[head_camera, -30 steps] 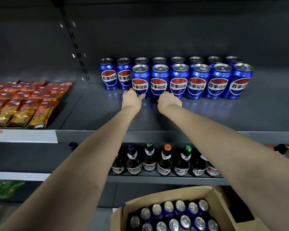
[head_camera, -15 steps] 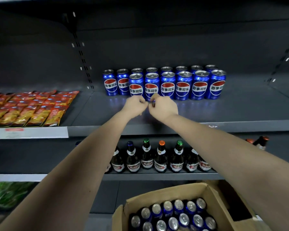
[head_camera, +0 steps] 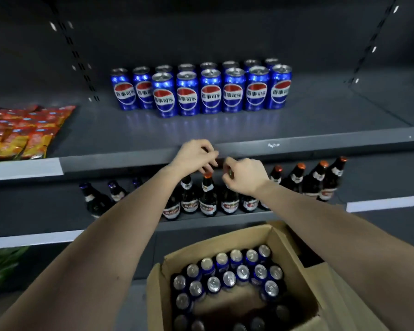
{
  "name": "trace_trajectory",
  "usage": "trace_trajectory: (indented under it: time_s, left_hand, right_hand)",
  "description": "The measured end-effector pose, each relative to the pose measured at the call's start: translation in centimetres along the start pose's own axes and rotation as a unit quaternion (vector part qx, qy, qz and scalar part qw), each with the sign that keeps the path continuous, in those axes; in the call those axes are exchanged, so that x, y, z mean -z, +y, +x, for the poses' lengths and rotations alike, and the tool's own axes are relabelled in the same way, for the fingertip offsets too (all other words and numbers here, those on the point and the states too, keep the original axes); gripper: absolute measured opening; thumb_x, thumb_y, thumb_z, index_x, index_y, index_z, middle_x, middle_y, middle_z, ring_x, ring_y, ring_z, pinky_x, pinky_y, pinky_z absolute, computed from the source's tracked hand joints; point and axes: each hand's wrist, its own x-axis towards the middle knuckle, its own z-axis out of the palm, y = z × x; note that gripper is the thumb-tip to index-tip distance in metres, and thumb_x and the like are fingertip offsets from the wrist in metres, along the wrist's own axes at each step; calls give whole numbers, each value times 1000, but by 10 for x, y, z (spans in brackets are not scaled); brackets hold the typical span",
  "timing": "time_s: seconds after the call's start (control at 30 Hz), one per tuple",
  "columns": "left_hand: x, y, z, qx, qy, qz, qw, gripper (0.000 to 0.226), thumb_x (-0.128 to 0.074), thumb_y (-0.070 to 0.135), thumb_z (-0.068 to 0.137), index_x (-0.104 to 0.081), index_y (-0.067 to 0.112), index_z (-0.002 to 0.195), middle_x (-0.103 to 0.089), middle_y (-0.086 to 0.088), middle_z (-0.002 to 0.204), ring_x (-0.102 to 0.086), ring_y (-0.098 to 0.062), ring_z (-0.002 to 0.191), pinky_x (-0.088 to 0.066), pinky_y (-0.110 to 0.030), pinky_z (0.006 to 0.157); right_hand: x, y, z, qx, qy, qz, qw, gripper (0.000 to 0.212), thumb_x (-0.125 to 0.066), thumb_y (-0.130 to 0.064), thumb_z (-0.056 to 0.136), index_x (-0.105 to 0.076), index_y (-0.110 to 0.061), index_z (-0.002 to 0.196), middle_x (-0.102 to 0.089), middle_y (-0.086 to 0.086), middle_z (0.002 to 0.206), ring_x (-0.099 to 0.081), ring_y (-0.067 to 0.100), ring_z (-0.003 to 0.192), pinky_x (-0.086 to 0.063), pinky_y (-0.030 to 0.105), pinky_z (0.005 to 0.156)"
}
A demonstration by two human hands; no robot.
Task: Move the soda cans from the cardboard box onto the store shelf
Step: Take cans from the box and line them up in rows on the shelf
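I see both hands empty in front of the shelf point(head_camera: 225, 130) edge, fingers loosely curled. My left hand point(head_camera: 194, 155) and right hand point(head_camera: 245, 176) sit just beside each other, fingertips nearly meeting. At twelve o'clock from them, well apart, the shelved soda cans point(head_camera: 201, 91) stand upright in two rows. At six o'clock, below my forearms, the cardboard box point(head_camera: 294, 278) holds more cans point(head_camera: 225, 275), tops up. Beer bottles point(head_camera: 208, 197) line the lower shelf right behind my hands; snack packets point(head_camera: 22, 132) lie at ten o'clock.
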Motion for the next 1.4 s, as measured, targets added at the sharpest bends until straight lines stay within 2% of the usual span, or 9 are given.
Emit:
trace_trajectory:
  time_s: [0.07, 0.13, 0.3, 0.57, 0.7, 0.93, 1.07, 1.2, 1.4]
  left_hand:
    - [-21, -18, -10, -73, 56, 98, 991, 10, -64, 23, 84, -60, 19, 75, -71, 2, 71, -69, -15, 64, -53, -26, 62]
    - [-51, -44, -25, -94, 35, 164, 981, 7, -65, 26, 80, -64, 22, 86, -71, 8, 79, -69, -11, 76, -55, -27, 73]
    - [-127, -118, -50, 3, -93, 218, 972, 31, -59, 38, 85, -54, 33, 115, -68, 2, 110, -65, -20, 97, -55, -36, 75]
    - [-230, -211, -92, 102, -200, 182, 957, 52, -49, 38, 76, -53, 21, 125, -50, -6, 134, -46, -26, 124, -40, -40, 101]
    - [-290, -264, -120, 123, -229, 224, 939, 79, -41, 53, 67, -44, 20, 139, -35, -3, 150, -31, -29, 137, -31, -43, 110]
    - [-369, -318, -132, 138, -283, 270, 910, 75, -61, 38, 83, -25, 31, 148, -10, 5, 159, -11, -26, 144, -14, -46, 117]
    - [-408, -348, -108, 120, -264, 300, 909, 80, -64, 27, 82, -21, 26, 149, -9, 3, 159, -10, -28, 145, -15, -48, 117]
    - [-434, -370, -77, 134, -202, 330, 912, 80, -62, 14, 86, -15, 22, 150, -12, 0, 158, -10, -32, 145, -11, -49, 119]
    - [-454, -391, -47, 120, -140, 323, 928, 64, -67, 26, 83, -33, 17, 137, -38, -4, 143, -46, -27, 127, -15, -45, 118]
  right_hand:
    - [-23, 10, -13, -15, -32, -1, 999, 34, -47, -37, 89, -51, -16, 115, -69, 15, 99, -65, 37, 95, -47, 36, 75]
    - [-49, 20, -28, -30, -65, 7, 997, 37, -47, -37, 90, -49, -15, 119, -69, 15, 102, -65, 36, 96, -48, 37, 75]
    - [-120, 41, -70, -76, -151, 56, 984, 38, -47, -39, 92, -47, -15, 122, -67, 13, 101, -64, 35, 95, -51, 37, 75]
    - [-255, 74, -171, -238, -251, 152, 926, 45, -54, -33, 84, -49, -21, 127, -46, 6, 135, -47, 33, 120, -43, 40, 93]
    - [-313, 88, -214, -269, -336, 151, 890, 67, -57, -39, 78, -34, -26, 139, -19, 2, 154, -24, 33, 137, -35, 45, 104]
    - [-387, 115, -245, -226, -435, 133, 861, 82, -58, -40, 83, -9, -45, 148, 19, -5, 158, 5, 38, 145, -15, 59, 113]
    - [-432, 132, -247, -228, -451, 117, 855, 87, -64, -32, 84, -6, -47, 148, 10, 1, 159, -4, 39, 143, -28, 57, 109]
    - [-466, 139, -243, -237, -426, 58, 871, 75, -65, -9, 82, -29, -37, 142, -17, 9, 148, -20, 40, 133, -44, 46, 92]
    - [-497, 141, -244, -244, -401, -1, 883, 60, -52, 6, 87, -41, -23, 137, -19, 14, 146, -28, 44, 126, -50, 43, 81]
